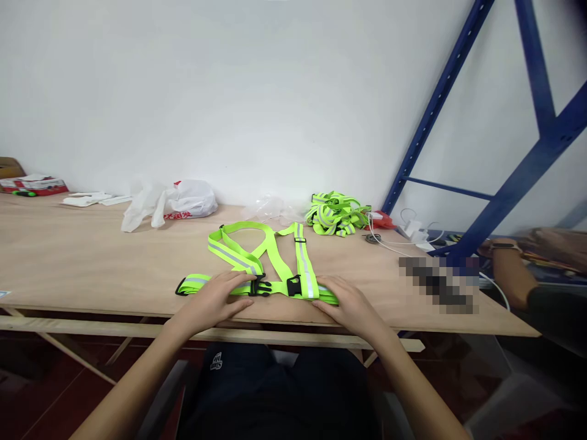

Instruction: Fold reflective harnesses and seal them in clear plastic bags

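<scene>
A neon-yellow reflective strap harness (pixel 271 249) lies spread on the wooden table, its shoulder straps toward the wall. At its front band, the black prong half of a buckle (pixel 261 285) faces the black socket half (pixel 294 285), the two apart. My left hand (pixel 219 300) rests on the band left of the prongs, thumb below and fingers above it. On the right, my right hand (pixel 347 304) lies over the folded band beside the socket half, thumb at its lower edge. Both hands have thumb and fingers apart around the band; the fingertips' hold is partly hidden.
Behind the harness is a heap of similar neon straps (pixel 337 212). White plastic bags (pixel 195 198) lie at the back left, near a red and white box (pixel 34 185). Blue metal shelving (pixel 518 177) stands right, with another person's arm (pixel 511 275) beside it.
</scene>
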A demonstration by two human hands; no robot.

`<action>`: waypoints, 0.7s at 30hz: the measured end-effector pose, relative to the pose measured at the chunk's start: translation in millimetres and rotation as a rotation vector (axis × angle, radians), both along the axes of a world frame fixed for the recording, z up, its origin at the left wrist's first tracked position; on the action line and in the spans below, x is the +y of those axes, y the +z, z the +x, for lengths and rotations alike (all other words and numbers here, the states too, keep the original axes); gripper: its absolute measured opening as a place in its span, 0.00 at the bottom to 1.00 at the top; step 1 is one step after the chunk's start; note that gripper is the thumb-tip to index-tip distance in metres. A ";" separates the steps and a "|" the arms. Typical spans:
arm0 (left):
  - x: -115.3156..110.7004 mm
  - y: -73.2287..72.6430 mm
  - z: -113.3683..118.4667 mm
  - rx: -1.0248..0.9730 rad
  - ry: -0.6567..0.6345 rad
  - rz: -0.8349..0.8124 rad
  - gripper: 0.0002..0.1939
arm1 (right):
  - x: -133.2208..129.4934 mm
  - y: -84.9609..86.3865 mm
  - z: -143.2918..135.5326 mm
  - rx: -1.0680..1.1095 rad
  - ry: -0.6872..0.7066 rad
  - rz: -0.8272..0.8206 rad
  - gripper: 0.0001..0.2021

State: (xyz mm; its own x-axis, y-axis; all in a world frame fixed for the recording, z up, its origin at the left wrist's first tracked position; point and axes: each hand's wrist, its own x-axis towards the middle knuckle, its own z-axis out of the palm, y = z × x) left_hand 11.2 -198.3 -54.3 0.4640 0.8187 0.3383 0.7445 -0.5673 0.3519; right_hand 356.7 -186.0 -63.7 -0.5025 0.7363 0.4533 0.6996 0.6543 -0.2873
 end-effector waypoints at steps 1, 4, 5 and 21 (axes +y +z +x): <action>0.7 -0.9 0.8 -0.008 -0.007 0.001 0.24 | 0.5 0.7 -2.5 0.011 0.008 -0.022 0.16; 3.5 -3.3 4.0 -0.015 -0.017 -0.002 0.23 | 3.3 1.7 -8.0 0.028 0.025 -0.057 0.17; 4.6 -3.7 5.7 -0.014 -0.015 -0.002 0.23 | 4.5 1.9 -9.1 0.028 0.029 -0.060 0.17; 9.5 1.2 24.6 -0.203 -0.007 -0.045 0.22 | 16.0 -3.2 -13.6 0.087 0.028 -0.141 0.13</action>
